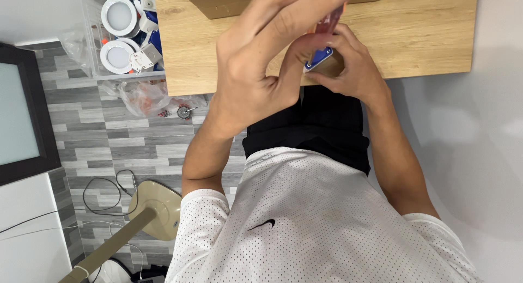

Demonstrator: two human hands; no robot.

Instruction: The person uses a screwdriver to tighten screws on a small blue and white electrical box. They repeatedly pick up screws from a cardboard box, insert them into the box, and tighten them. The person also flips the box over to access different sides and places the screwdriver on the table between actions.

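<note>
From the head camera, both hands are raised together over the near edge of the wooden table (pixel 425 32), and the thing they work on sits between them. It is a small flat packet (pixel 327 27) with a reddish upper part and a blue lower corner with a pale rim, and most of it is hidden by fingers. Its long axis runs roughly up and away from the body, tilted a little to the right at the top.

The left hand (pixel 261 70) is closer to the camera and looms large. Its thumb presses against the left side of the packet and its fingers reach over the top, so it is closed on the packet's upper part. The right hand (pixel 351 65) lies lower and farther, curled around the blue bottom corner from the right, clamped on it too. The two hands touch each other at the thumbs.

So the packet lies directly ahead of the body, pinched from both sides, the left hand high and the right hand low.

Off to the left, on the grey tiled floor, stand a wire basket (pixel 90 43) holding round white lamps (pixel 119 15), a crumpled plastic bag (pixel 144 95), and a fan base (pixel 158 207) with loose cable.
</note>
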